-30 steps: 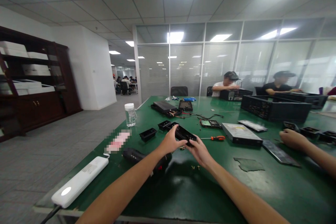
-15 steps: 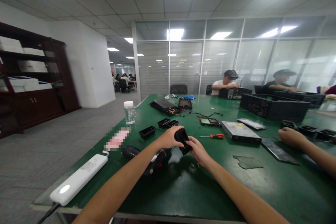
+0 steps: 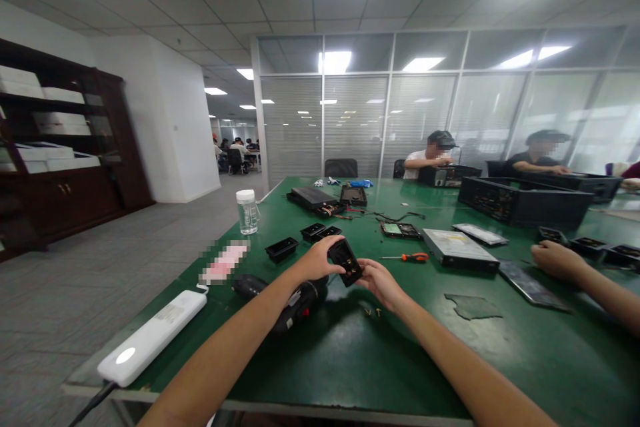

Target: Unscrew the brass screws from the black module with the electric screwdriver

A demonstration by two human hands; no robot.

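My left hand (image 3: pixel 319 260) is closed on a small black plastic box (image 3: pixel 346 263), which is tilted so its open side faces me. Small brass-coloured bits show inside it. The fingers of my right hand (image 3: pixel 384 285) pinch the box's lower right edge. Below, on the green table, lie a few brass-coloured screws (image 3: pixel 373 311). A black power tool (image 3: pixel 295 310) with a red button rests under my left forearm, which partly hides it. Similar black boxes (image 3: pixel 281 250) stand just beyond my left hand.
An orange-handled screwdriver (image 3: pixel 413 257), an optical drive (image 3: pixel 457 252) and a hard drive (image 3: pixel 400 230) lie to the right. A co-worker's hand (image 3: pixel 557 260) is at the right edge. A water bottle (image 3: pixel 247 212) and a white power strip (image 3: pixel 155 337) stand left. Computer cases (image 3: pixel 525 200) sit farther back.
The black box has turned so that its inside faces me more, showing the brass-coloured bits. My right hand's fingers have shifted to its lower edge.
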